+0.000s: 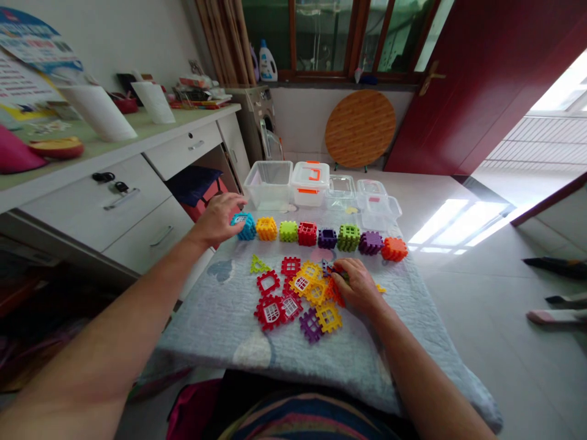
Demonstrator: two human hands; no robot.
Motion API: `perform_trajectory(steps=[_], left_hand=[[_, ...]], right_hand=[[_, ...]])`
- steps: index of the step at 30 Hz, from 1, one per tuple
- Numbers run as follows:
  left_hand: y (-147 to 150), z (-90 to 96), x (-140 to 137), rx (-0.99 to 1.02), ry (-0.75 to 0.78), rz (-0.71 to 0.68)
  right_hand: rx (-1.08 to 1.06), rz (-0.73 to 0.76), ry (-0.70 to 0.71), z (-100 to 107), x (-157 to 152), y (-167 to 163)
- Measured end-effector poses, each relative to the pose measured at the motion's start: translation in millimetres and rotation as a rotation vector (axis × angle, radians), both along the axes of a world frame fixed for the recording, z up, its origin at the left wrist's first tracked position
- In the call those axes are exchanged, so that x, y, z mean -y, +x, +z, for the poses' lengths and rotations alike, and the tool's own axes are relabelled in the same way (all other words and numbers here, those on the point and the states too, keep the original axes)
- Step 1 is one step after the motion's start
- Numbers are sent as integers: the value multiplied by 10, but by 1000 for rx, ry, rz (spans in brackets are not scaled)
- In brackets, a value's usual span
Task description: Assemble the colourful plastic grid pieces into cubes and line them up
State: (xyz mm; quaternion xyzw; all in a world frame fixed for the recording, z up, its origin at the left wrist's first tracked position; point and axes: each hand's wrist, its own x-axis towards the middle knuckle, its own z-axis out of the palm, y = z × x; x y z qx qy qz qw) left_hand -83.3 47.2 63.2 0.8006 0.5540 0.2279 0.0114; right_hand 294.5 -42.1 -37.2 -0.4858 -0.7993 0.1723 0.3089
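My left hand (224, 217) is at the left end of a row of stacked plastic building panels. Its thumb and fingers are apart, the thumb touching the edge of the blue stack (245, 227). On the loose panels in the middle of the cloth rests my right hand (358, 282), fingers curled down. An orange panel (334, 292) and a dark blue panel (327, 267) show beside its fingertips; what lies under them is hidden. Nearby are loose yellow panels (316, 293), red panels (269, 311), a purple panel (311, 325) and a light green triangular piece (259, 264).
Yellow (266, 229), red (307, 234), purple (371, 243) and orange (395, 249) stacks stand in the row. Behind it are an uncovered clear bin (268, 186), a lidded box (310, 189) and clear lids (373, 205). A white-drawered desk (123, 201) stands left.
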Motion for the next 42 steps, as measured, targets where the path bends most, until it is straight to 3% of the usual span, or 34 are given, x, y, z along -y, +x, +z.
perform_trajectory(steps=[2, 6, 9, 13, 20, 26, 32, 37, 42], left_hand=[[204, -79, 283, 26, 14, -40], [646, -393, 671, 2, -229, -260], [886, -603, 688, -36, -275, -262], [1030, -701, 530, -92, -371, -269], [1008, -648, 452, -10, -373, -230], [994, -649, 520, 56, -131, -55], [877, -578, 722, 11, -356, -262], [656, -507, 1033, 60, -361, -106], [593, -616, 1158, 41, -432, -46]], right_hand=[[12, 25, -3, 17, 9, -11], [28, 93, -1, 48, 36, -38], [16, 116, 4, 58, 54, -49], [4, 101, 9, 58, 58, -42], [3, 97, 3, 56, 38, -20], [2, 97, 12, 31, 30, -11], [8, 93, 10, 36, 30, -16], [16, 93, 1, 30, 30, -19], [3, 96, 16, 1, 20, -12]])
